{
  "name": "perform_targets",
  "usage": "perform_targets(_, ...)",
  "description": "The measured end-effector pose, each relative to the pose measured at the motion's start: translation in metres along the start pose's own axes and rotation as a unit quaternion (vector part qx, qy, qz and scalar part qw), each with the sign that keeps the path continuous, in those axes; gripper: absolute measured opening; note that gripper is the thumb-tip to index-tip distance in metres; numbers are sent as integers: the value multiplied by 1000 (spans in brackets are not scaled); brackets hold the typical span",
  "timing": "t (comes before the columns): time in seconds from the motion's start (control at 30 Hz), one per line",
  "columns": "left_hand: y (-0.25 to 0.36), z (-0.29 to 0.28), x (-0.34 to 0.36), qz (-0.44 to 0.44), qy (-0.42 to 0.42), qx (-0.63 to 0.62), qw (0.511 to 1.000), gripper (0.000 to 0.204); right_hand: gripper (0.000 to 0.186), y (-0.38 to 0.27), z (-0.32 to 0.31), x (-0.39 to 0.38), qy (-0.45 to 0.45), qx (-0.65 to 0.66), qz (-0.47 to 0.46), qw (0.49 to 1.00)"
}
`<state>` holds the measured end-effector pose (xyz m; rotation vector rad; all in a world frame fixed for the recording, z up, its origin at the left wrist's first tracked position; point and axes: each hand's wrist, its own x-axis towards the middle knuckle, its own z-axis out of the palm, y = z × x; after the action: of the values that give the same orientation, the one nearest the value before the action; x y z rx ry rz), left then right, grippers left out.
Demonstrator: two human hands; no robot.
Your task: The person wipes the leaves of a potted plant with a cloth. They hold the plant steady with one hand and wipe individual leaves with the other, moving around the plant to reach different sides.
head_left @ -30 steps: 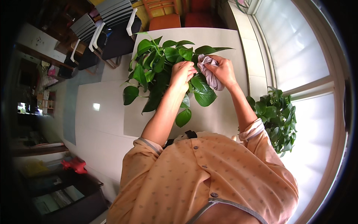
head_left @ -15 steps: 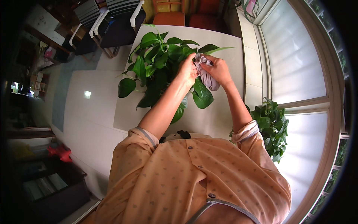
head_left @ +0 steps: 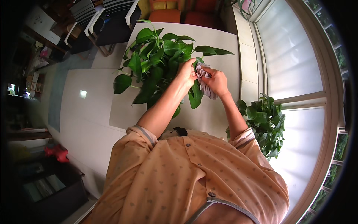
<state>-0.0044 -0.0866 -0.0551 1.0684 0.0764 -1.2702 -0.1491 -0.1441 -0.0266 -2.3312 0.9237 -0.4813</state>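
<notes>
A leafy green potted plant (head_left: 149,84) spreads over the pale table, its pot hidden beneath the leaves. My left hand (head_left: 187,71) is closed at the plant's right side, fingers curled beside a leaf and touching the cloth; what it pinches is hidden. A crumpled greyish-lilac cloth (head_left: 207,89) is bunched in my right hand (head_left: 217,81), just right of my left fingers. One broad leaf (head_left: 195,96) hangs below the two hands. Another pointed leaf (head_left: 214,50) stretches out to the right beyond them.
The table (head_left: 223,41) stands beside a frosted window (head_left: 291,56) with a ledge. A second leafy plant (head_left: 263,123) is close to my right forearm. Orange chairs (head_left: 165,15) stand past the far edge, black chairs (head_left: 115,22) at the far left.
My right hand and the cloth have shifted slightly down beside my left fingers. The leaf below the hands has turned and looks narrower. The whole view has shifted a little.
</notes>
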Motion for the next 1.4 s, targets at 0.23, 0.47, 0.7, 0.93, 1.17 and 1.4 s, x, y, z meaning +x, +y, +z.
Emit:
perform_targets(0.23,0,9,-11,51,34,16,998,19,39,12,-8,-21,-19,11,38,999)
perform_targets(0.47,0,14,-8,45,73,11,996,18,38,-7,-41,-5,76,111,19,991)
perform_targets(0.7,1,16,-20,49,-6,-77,996,24,42,-13,-10,7,-19,51,15,998)
perform_targets(0.93,-6,6,-28,40,-14,-81,996,26,42,-10,-1,-17,-32,2,-5,999)
perform_targets(1.17,-4,17,-46,58,9,21,998,14,42,12,-4,-36,-54,39,24,997)
perform_targets(1.4,12,11,-75,132,-31,69,988,11,39,22,-14,-53,-36,157,63,985)
